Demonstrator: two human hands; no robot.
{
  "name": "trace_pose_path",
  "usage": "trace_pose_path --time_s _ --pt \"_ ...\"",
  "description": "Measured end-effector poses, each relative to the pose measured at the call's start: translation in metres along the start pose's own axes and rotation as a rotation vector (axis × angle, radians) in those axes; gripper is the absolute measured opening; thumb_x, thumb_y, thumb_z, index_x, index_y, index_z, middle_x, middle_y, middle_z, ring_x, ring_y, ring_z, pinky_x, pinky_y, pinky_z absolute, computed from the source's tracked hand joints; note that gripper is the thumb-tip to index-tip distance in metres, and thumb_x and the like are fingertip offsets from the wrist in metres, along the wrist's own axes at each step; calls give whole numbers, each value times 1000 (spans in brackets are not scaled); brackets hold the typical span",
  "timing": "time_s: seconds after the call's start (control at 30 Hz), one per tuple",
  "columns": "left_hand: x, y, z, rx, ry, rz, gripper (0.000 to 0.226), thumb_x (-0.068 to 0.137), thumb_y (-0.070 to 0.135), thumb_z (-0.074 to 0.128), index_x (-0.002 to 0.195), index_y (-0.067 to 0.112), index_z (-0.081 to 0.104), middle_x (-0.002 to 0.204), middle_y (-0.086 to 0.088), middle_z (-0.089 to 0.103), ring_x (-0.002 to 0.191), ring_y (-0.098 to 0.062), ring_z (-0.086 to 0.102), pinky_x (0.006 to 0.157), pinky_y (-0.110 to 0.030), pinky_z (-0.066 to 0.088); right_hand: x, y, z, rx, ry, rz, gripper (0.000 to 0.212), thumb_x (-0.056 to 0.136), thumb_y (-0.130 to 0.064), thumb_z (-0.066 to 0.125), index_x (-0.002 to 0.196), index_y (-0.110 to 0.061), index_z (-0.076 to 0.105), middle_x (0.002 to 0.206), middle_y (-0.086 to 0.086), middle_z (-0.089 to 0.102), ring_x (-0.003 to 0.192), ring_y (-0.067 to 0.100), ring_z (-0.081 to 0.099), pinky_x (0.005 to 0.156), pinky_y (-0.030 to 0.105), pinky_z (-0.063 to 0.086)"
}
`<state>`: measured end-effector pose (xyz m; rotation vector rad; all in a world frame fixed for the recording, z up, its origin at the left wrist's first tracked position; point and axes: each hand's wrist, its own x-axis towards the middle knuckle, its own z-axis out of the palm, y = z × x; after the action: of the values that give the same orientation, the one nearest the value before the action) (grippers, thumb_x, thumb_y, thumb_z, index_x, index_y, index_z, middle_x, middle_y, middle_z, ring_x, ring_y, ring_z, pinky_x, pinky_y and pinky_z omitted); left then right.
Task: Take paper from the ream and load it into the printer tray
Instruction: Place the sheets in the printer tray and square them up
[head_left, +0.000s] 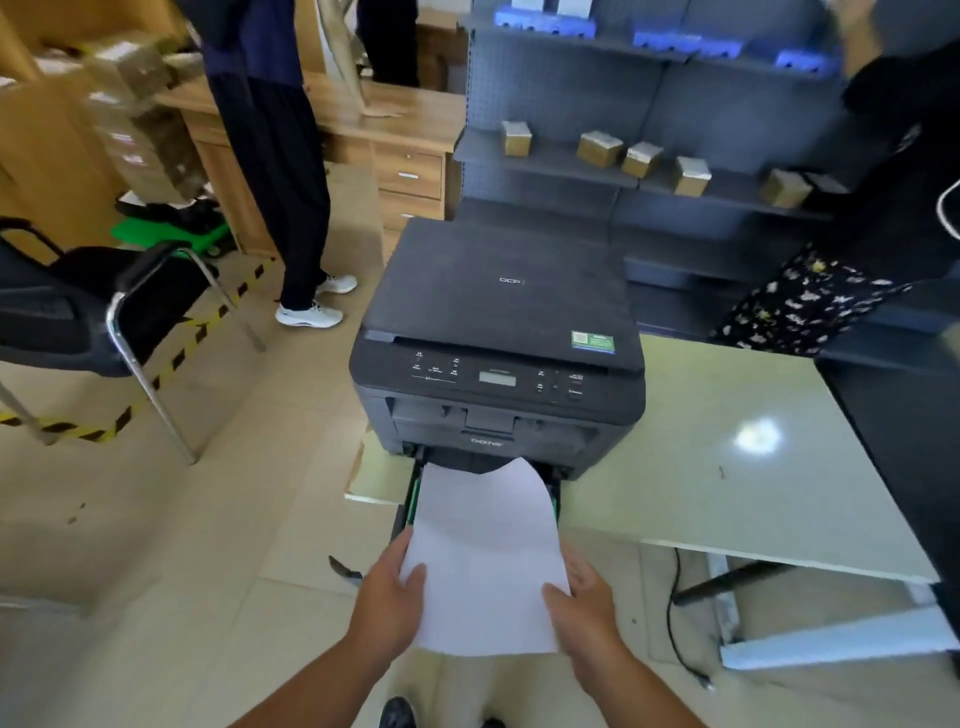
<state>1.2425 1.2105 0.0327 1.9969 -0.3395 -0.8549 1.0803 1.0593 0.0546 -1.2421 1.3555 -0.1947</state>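
- Present condition: the left hand (390, 597) grips the left edge of the paper (485, 561), thumb on top; the right hand (584, 603) grips the lower right edge in the same way. Both hands are closed on the sheets.
- Location: the printer (498, 343) stands at the front left corner of the desk (727, 467). The tray (410, 499) is pulled out beyond the desk's front edge, and the paper lies over it, its far end at the printer's front opening.
- Risk, buckling: the far edge of the paper curves upward at the middle. If pushed forward in this state, the leading edge may catch on the housing and fold.
- Risk, skew: the paper appears turned slightly relative to the tray walls. A stack seated at an angle is likely to ride up on a side guide and misfeed.
- Risk, fanning: whether this is one sheet or several cannot be told. Loose sheets may slide apart if grip pressure is uneven.
- Risk, tray load: the tray overhangs unsupported. Downward pressure from both hands could tilt or unseat it.
- The ream is not visible.
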Motion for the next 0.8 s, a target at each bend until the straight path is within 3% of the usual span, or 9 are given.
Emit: trace_pose_path --time_s 0.17,0.27,0.37,0.5,0.8 --pt "2 -12 -3 12 -15 -84 43 97 11 49 139 21 47 122 5 59 102 -14 54 88 -25 41 4 15 11 -9 54 103 47 89 8 50 125 -21 60 105 6 67 80 9 65 52 18 50" --pt "2 -10 -4 30 -13 -87 46 98 13 48 143 19 43 124 2 58 104 -14 53 89 -25 40 6 15 12 -21 45 109 43 90 8 50 122 -18 62 100 2 68 82 12 67 49 17 52" --pt "8 -8 -4 41 -22 -91 50 98 15 48 147 21 38 137 3 54 119 -16 51 99 -27 39 5 12 13 -12 54 87 44 92 8 49 122 -22 60 96 -6 67 86 11 67 60 20 53" --pt "16 -6 -3 52 -41 -87 50 98 15 47 146 26 39 127 8 58 106 -13 55 92 -27 44 11 13 17 -5 42 62 51 93 7 50 137 -18 56 107 -1 68 92 15 68 69 24 54" --pt "46 5 -2 109 -11 -90 49 95 19 52 144 21 43 130 -5 63 111 -24 59 96 -39 49 39 -2 21 51 52 29 54 94 6 50 139 -21 55 110 0 74 94 22 72 87 42 60"
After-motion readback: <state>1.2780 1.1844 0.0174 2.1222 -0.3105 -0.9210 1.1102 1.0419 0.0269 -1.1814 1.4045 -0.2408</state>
